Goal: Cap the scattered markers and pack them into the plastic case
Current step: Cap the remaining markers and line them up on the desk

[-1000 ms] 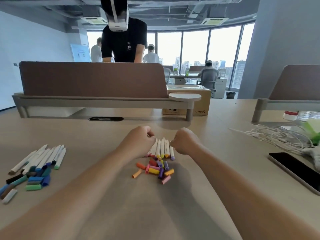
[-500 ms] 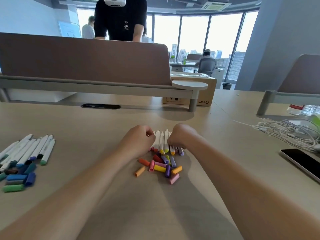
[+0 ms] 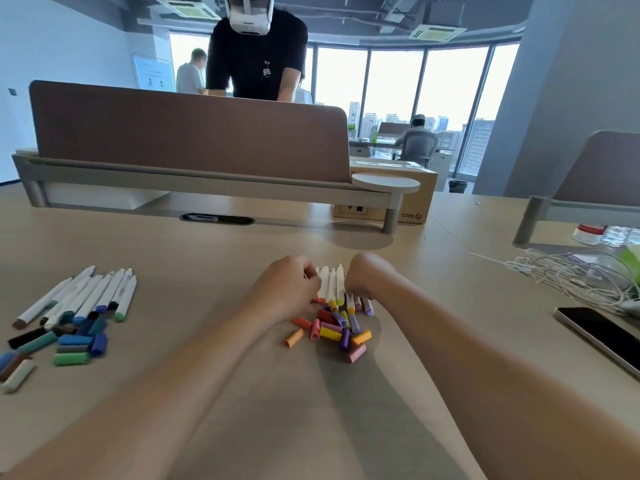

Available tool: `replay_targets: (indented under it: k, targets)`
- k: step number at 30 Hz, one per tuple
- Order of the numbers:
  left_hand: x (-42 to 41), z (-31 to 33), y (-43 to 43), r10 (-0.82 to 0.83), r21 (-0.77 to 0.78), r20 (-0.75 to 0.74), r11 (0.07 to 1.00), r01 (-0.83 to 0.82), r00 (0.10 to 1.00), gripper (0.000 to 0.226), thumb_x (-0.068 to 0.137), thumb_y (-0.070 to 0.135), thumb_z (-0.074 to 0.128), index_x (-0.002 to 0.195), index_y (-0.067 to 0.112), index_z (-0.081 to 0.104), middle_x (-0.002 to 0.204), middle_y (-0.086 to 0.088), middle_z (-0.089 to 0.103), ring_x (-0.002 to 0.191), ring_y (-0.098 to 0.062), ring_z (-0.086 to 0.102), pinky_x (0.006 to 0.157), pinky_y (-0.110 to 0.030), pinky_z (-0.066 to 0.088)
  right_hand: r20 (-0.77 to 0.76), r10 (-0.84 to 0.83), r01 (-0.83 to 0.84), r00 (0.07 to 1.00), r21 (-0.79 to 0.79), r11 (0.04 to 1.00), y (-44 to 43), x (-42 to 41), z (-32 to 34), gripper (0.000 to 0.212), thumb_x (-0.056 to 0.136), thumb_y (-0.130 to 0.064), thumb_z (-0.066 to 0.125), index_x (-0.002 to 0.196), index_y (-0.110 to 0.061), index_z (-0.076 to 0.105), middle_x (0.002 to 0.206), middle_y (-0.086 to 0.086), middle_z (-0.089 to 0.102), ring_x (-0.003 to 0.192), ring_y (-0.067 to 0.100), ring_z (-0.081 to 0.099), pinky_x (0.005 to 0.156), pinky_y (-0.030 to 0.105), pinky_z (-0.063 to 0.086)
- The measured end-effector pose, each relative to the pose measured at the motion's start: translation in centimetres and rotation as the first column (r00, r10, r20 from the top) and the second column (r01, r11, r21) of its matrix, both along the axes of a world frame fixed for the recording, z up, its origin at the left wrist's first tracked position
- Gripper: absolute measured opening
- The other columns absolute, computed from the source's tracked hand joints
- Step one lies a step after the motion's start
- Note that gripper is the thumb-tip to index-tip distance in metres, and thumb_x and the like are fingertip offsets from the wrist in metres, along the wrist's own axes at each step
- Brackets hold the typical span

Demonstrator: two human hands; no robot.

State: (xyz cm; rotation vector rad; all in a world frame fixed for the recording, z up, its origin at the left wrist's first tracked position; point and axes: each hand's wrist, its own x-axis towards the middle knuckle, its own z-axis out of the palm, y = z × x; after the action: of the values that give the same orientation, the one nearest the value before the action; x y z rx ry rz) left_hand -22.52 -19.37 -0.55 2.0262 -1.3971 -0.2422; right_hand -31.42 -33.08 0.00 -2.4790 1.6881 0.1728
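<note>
Centre of the tabletop (image 3: 207, 258) first: seven markers (image 3: 331, 285) lined up side by side, seven coloured tips pointing this way. Right below them, loose caps (image 3: 330, 334), and that's twelve in the bright pile. Swing left: a second marker row (image 3: 100, 296) and a heap of dark caps (image 3: 74, 341). They overlap out there at the edge, so roughly eight barrels and a dozen caps. On the right, one phone (image 3: 599, 334), one cable tangle (image 3: 571, 278), one bottle (image 3: 588, 233). At the back, one box (image 3: 415, 202), two dividers (image 3: 190, 133), three people (image 3: 256, 57).
</note>
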Motion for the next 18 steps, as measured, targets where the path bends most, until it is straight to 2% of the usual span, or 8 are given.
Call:
replay_targets:
  k: [5,8,11,14,16,18]
  targets:
    - [0.3,-0.3,-0.3,0.007,0.026,-0.004,1.000,-0.007,1.000,0.018,0.097,0.026,0.051,0.106,0.018,0.064,0.098,-0.001,0.067,0.087,-0.015,0.062,0.078,-0.034,0.053,-0.072,-0.003,0.008,0.997,0.068,0.998,0.2,0.6,-0.1,0.017,0.090,-0.022,0.061,0.080,-0.008,0.059,0.076,0.003,0.060,0.059,0.015,0.056,0.052,0.026,0.046]
    - [0.4,-0.6,-0.5,0.011,0.037,0.004,0.999,-0.011,1.000,0.017,0.096,0.026,0.051,0.103,0.018,0.064,0.096,-0.001,0.067,0.084,-0.015,0.062,0.074,-0.034,0.052,-0.070,-0.009,0.015,0.997,0.083,0.996,0.2,0.8,-0.2,0.020,0.090,-0.023,0.060,0.077,-0.008,0.058,0.072,0.003,0.060,0.059,0.016,0.057,0.056,0.026,0.048]
    - [0.5,-0.8,-0.4,0.019,0.051,0.002,0.999,-0.019,1.000,0.017,0.095,0.025,0.052,0.101,0.017,0.065,0.095,-0.002,0.068,0.085,-0.017,0.063,0.076,-0.037,0.053,-0.066,-0.015,0.020,0.998,0.078,0.997,0.3,1.0,-0.3,0.021,0.090,-0.023,0.059,0.075,-0.008,0.058,0.071,0.004,0.060,0.058,0.017,0.057,0.054,0.025,0.046]
    - [0.6,-0.8,-0.2,0.001,0.068,0.025,0.998,-0.002,1.000,0.016,0.092,0.025,0.057,0.102,0.019,0.067,0.097,0.000,0.067,0.089,-0.015,0.062,0.080,-0.035,0.055,-0.040,-0.007,0.010,0.999,0.081,0.997,0.6,0.6,0.1,0.016,0.089,-0.022,0.061,0.083,-0.008,0.064,0.079,0.003,0.063,0.065,0.018,0.059,0.062,0.025,0.051]
    - [0.5,-0.6,0.0,-0.056,0.090,0.042,0.995,0.052,0.998,0.011,0.089,0.026,0.062,0.097,0.021,0.069,0.093,0.003,0.065,0.084,-0.012,0.061,0.070,-0.029,0.051,0.017,-0.013,0.011,1.000,0.098,0.995,0.6,0.0,0.2,0.016,0.088,-0.023,0.061,0.091,-0.009,0.068,0.087,0.004,0.068,0.073,0.019,0.065,0.073,0.025,0.055]
    - [0.3,-0.4,0.4,-0.135,0.134,0.063,0.983,0.125,0.989,0.009,0.087,0.028,0.067,0.094,0.023,0.070,0.088,0.008,0.062,0.078,-0.006,0.057,0.062,-0.024,0.043,0.117,-0.032,0.018,0.993,0.117,0.993,0.7,-1.0,0.3,0.017,0.085,-0.024,0.064,0.087,-0.009,0.069,0.085,0.005,0.070,0.072,0.018,0.067,0.076,0.026,0.056]
